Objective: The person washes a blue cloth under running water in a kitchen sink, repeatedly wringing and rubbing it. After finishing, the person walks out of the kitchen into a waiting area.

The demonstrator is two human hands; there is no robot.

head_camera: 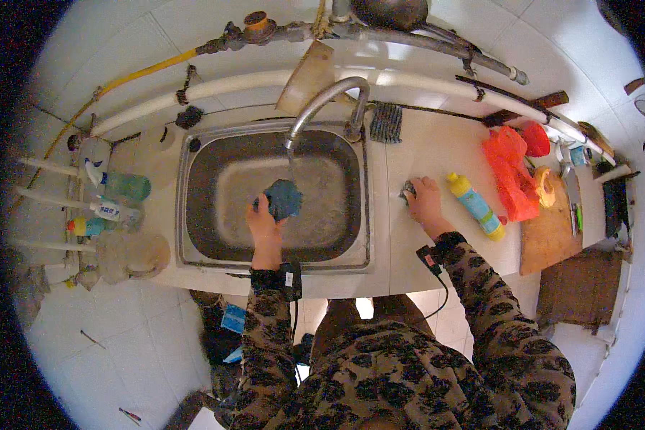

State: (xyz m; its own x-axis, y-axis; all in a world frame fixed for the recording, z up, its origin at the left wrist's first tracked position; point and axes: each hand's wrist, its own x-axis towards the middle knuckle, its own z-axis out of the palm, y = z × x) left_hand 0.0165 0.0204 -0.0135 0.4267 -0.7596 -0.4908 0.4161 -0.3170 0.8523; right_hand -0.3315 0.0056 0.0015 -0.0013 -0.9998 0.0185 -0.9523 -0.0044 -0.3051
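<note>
Over the steel sink basin (322,226), my left hand (266,223) grips a dark blue-green cloth or scouring pad (283,199) whose exact kind I cannot tell. Just above it, water runs from the curved metal faucet (314,107). On the counter right of the sink, my right hand (425,203) holds a small dark grey scrubber or cloth (409,192), mostly hidden by the fingers. A yellow bottle with a blue label (477,207) lies close to the right of this hand. Behind the sink's right corner rests a dark striped cloth (386,123).
Spray bottles (126,185) and a clear plastic container (147,255) stand left of the sink. At the right are a red plastic bag (510,172), a wooden cutting board (548,242) and a knife (572,199). Pipes (419,80) cross the wall behind. Cables hang from both wrists.
</note>
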